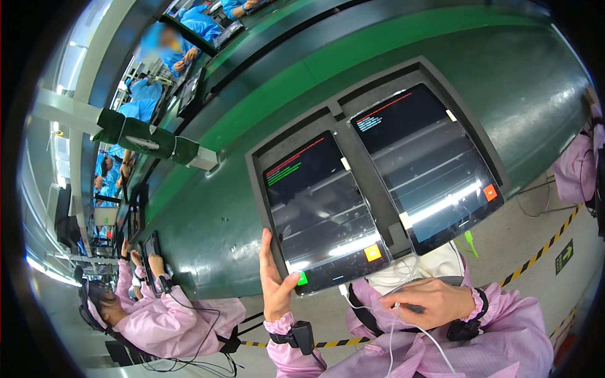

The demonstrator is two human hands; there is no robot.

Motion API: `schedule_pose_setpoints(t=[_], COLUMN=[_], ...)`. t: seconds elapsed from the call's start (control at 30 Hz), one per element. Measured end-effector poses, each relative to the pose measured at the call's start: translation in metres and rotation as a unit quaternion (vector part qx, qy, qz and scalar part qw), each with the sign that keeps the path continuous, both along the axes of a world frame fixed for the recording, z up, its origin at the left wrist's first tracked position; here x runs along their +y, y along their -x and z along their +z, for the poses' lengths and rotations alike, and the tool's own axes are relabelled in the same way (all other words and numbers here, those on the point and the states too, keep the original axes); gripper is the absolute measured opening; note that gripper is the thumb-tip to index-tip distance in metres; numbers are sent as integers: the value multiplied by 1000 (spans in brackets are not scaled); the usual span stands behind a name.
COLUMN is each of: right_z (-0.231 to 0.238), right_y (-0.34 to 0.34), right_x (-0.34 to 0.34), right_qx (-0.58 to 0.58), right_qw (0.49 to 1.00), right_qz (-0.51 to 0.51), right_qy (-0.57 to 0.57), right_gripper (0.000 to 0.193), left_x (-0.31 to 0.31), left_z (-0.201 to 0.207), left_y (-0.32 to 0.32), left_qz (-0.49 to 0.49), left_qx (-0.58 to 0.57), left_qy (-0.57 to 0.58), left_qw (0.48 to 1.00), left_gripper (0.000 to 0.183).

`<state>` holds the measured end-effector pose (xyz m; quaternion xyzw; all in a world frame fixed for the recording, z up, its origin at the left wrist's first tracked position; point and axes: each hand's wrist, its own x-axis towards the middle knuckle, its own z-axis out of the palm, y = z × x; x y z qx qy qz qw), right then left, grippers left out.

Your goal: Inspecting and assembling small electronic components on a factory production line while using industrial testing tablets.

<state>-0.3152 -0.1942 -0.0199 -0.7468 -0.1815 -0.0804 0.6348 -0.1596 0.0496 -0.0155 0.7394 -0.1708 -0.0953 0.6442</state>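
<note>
I saw the left hand (277, 286) clasped on the left tablet (318, 217), the right hand (433, 298) pinching white cable (436, 345); a tug risked unplugging.

White tube lights (53, 273) glow brightly at the far left, and white glare streaks both glossy black rectangular tablets (315, 214). Fisheye distortion curves the edges of the smooth green desk (214, 239); the picture's rim darkens to black.

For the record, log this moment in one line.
left hand: at lit left tablet | right hand: holding white cable | right tablet: lit, on grey tray
</note>
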Motion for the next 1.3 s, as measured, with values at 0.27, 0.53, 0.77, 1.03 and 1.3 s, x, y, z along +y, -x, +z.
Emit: schedule_pose_setpoints(t=[0.27, 0.53, 0.77, 1.03, 1.3], right_z=[-3, -1, 0, -7, -5], right_y=[-4, -13, -28, -34, -37], right_x=[2, 10, 33, 58, 58], right_qx=[30, 11, 77, 119, 150], right_qw=[999, 998, 995, 991, 988], right_qz=[-30, -61, -57, -54, -39], right_qy=[31, 16, 42, 7, 14], right_gripper=[27, 17, 20, 19, 19], left_x=[-13, -13, -12, -13, -12], left_z=[-12, -15, -18, -16, -18], left_y=[-33, -42, -43, -40, -40], left_qz=[63, 62, 94, 92, 92], left_qx=[-4, -71, -21, -50, -38], left_qy=[69, -25, 56, 11, 21], left_qw=[996, 995, 994, 994, 995], left_gripper=[56, 51, 45, 45, 48])
